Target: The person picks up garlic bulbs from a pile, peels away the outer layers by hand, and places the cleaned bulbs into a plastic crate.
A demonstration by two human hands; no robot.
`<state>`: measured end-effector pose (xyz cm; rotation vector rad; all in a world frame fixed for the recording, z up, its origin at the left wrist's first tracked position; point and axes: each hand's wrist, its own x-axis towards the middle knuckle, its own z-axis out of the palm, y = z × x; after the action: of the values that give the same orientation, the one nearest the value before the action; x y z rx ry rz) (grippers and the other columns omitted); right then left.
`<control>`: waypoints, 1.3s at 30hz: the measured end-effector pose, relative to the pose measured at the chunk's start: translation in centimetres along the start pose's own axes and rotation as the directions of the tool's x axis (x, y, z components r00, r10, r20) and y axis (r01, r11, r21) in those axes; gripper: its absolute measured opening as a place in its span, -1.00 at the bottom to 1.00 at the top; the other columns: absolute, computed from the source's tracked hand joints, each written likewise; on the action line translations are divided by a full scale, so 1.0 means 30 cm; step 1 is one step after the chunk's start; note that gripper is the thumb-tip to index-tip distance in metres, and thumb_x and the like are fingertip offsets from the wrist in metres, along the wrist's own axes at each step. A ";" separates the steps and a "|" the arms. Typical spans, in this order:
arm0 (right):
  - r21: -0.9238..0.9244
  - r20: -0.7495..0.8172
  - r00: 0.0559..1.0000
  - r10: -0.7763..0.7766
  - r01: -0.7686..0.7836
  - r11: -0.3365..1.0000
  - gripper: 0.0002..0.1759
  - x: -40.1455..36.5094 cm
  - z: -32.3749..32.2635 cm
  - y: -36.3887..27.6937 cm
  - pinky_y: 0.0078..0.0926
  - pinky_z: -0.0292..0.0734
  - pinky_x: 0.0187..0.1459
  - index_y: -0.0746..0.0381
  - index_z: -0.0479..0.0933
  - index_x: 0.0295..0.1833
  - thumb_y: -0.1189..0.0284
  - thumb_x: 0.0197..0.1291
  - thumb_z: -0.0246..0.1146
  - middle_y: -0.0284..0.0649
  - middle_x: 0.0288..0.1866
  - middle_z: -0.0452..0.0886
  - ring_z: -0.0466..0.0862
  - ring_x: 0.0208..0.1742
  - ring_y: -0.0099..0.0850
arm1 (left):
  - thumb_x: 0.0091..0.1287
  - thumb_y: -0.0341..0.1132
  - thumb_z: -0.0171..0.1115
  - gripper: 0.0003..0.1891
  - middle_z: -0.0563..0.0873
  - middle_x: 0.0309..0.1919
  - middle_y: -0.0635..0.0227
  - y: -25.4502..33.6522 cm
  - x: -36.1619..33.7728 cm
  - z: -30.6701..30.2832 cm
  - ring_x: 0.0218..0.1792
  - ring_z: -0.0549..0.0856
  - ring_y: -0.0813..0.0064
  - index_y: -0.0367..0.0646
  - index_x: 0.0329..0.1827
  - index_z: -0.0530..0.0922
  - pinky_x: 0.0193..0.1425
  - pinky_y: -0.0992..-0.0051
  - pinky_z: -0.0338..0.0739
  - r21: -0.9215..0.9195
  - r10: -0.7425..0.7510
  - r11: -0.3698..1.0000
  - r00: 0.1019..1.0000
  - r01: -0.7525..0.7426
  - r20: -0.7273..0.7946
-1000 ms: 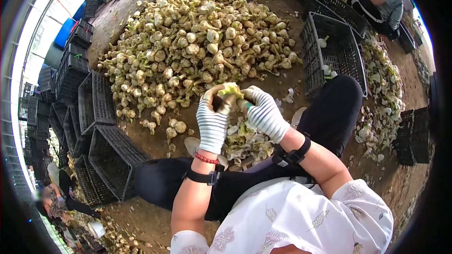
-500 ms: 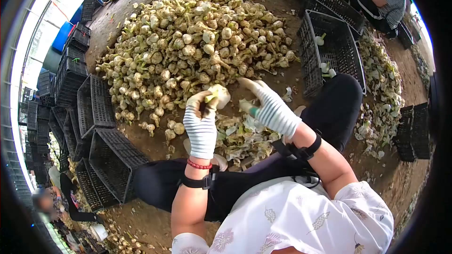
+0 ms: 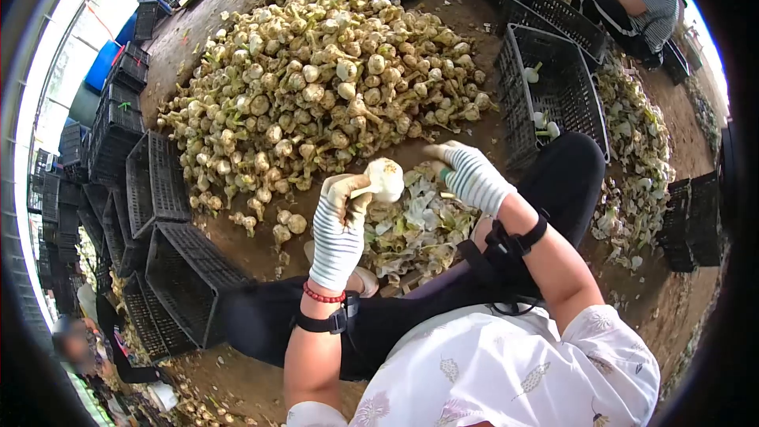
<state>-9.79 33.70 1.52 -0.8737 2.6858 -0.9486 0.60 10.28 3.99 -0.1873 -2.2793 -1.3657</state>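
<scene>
Gloved in striped white fabric, my left hand (image 3: 340, 225) grips a garlic bulb (image 3: 386, 180) by its stem, with the pale bulb pointing up and right. My right hand (image 3: 468, 177) is apart from it on the right, in a similar glove, fingers extended toward the left with nothing seen between them. Beneath and between the hands lie loose peeled skins (image 3: 423, 225). A large pile of untrimmed garlic (image 3: 316, 87) rises just beyond the hands.
A black crate (image 3: 553, 83) with a few bulbs stands right of the pile. Other crates (image 3: 190, 277) line the left side. More skins (image 3: 632, 158) lie at the right. Co-workers sit at the upper right (image 3: 648, 12) and lower left (image 3: 103, 332).
The bulb in my left hand has turned so its round end shows, and it sits slightly lower. My right hand has moved right, away from it.
</scene>
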 end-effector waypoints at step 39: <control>0.951 -0.002 0.994 0.109 -0.032 0.307 -0.22 -0.130 -0.117 0.022 -0.54 0.47 0.14 0.13 0.14 0.60 0.34 0.37 0.33 -0.21 0.43 0.43 0.50 0.34 -0.42 | 0.12 -0.71 0.39 -0.65 0.66 -0.10 0.23 0.152 0.091 0.304 -0.13 0.68 0.28 -0.17 -0.08 0.61 -0.11 0.41 0.61 0.118 0.095 0.988 0.993 -0.104 0.076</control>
<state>-8.09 38.21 3.72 -0.3840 1.5327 -2.1829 -3.17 20.05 5.31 -0.3096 -2.3689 -1.1836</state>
